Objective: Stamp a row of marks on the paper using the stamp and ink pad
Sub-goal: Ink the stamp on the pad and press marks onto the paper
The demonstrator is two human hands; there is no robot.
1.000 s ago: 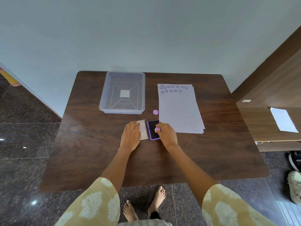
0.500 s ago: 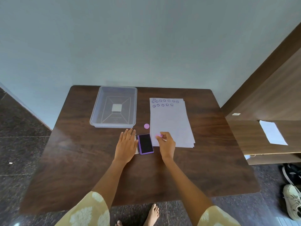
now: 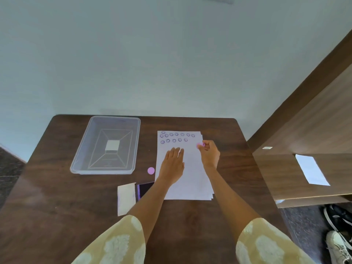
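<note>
A stack of white paper (image 3: 190, 180) lies on the brown table, with two rows of purple smiley marks (image 3: 176, 137) along its far edge. My right hand (image 3: 209, 154) pinches a small pink stamp (image 3: 200, 145) over the paper, just right of the second row's end. My left hand (image 3: 172, 162) rests flat on the sheet, fingers together. The purple ink pad (image 3: 143, 188) lies open near the paper's left corner, partly hidden by my left forearm, with its white lid (image 3: 126, 198) beside it.
A clear plastic tray (image 3: 89, 149) stands at the table's (image 3: 57, 206) back left. A pink round cap (image 3: 151, 170) lies between tray and paper. A wooden shelf unit (image 3: 304, 168) with a white sheet stands to the right, shoes on the floor below it.
My right hand has carried the stamp from the ink pad up to the far end of the paper. My left hand has moved off the ink pad's lid onto the paper.
</note>
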